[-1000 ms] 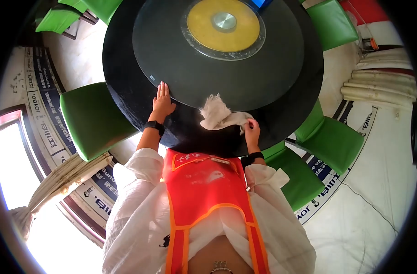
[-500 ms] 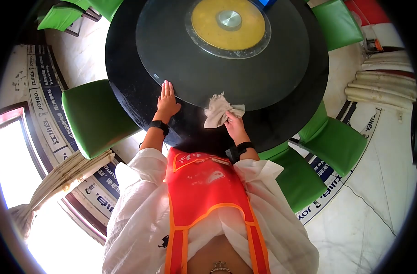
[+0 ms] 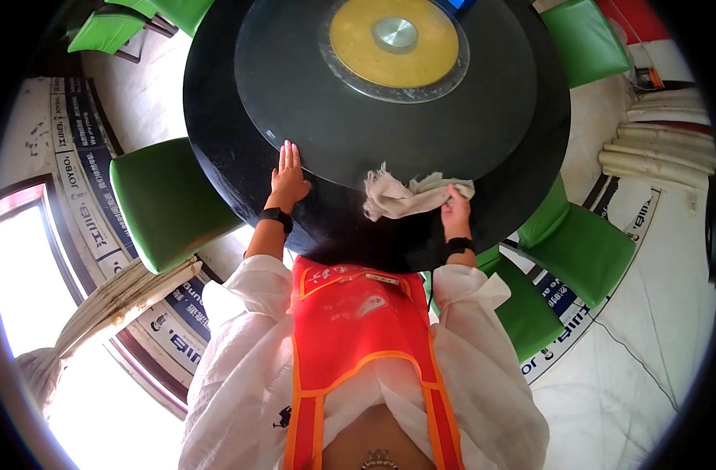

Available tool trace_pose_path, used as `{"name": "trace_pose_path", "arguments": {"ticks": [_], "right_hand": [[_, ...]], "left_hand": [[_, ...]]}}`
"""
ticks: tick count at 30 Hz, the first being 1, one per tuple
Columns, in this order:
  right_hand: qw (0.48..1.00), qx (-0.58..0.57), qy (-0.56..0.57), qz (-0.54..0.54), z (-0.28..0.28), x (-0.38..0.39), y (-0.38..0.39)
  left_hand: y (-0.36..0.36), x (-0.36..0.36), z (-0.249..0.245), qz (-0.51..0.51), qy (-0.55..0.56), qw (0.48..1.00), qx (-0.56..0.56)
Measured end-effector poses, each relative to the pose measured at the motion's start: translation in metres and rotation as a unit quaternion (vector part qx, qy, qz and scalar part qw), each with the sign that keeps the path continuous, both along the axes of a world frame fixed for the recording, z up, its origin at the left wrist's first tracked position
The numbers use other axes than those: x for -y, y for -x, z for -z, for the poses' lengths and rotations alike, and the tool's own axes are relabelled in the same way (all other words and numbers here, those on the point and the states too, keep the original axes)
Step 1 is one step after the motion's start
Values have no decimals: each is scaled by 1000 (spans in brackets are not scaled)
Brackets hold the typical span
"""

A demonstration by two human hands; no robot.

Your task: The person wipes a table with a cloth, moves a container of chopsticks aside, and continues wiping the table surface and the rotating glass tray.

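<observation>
A crumpled beige cleaning cloth (image 3: 401, 197) stretches across the near edge of a dark glass turntable (image 3: 326, 117) and the black round table (image 3: 217, 133) beneath it. Its right end is pinched in my right hand (image 3: 456, 210), while the frayed left end trails away from the fingers. My left hand (image 3: 290, 178) rests on the table at the turntable's left front edge, fingers stretched out and nothing in it. A black band circles each wrist.
At the turntable's centre is a yellow disc (image 3: 366, 59) with a silver hub (image 3: 395, 34). Green chairs stand around the table, one at left (image 3: 170, 204) and others at right (image 3: 581, 254). A tied curtain (image 3: 123, 301) hangs by the bright window at left.
My right hand has moved to the right, drawing the cloth's right end out, so the bunched cloth is now spread longer sideways. My left hand has stayed in about the same place.
</observation>
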State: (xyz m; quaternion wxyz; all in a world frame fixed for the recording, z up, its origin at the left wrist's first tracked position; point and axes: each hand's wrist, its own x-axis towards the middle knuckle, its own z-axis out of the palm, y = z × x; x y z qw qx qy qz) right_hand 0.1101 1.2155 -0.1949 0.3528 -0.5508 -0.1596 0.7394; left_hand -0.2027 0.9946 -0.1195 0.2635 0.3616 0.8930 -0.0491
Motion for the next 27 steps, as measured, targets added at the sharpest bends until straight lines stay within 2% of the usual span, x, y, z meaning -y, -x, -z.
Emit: {"name": "trace_pose_path", "arguments": {"ticks": [2,5,8,10,11,14,16,18,20,23,24,26,27], "right_hand": [[998,-39,-44,-3,-5,-12,-7],[1000,-19,-14,5,-3,-8,-3],[999,-33,-4,28,-1,6,2],[1000,6,15,23,-13,13,9],[1000,3,-8,22,-14,18,13],[991,114,-28,-59,-8,23,18],[975,135,11,-175,-17,21,15],[938,194,-4,-288,-33,18,14],[943,205,-36,-258,-37,16,4],[981,181,-23,-71,-44,-1,-17],[988,154,-21,-11,-37,-10,-31],[995,89,-35,22,-17,-33,-58],[996,70,-30,43,-21,-42,-61]], "left_hand": [[0,1,4,-1,-8,1000,0],[-1,-3,1,-4,-27,1000,-7],[2,-10,-1,-24,17,999,-14],[11,-13,11,-23,33,999,8],[7,-18,2,11,45,998,35],[-26,-30,-2,59,27,997,39],[-53,-31,15,61,-10,998,20],[-80,-40,25,73,-29,996,-48],[-100,-51,7,63,-15,998,-21],[-115,-50,-3,64,-49,996,40],[-115,-48,0,65,-46,996,40],[-120,-41,10,88,-87,992,23],[-119,-40,15,111,-69,991,-12]]}}
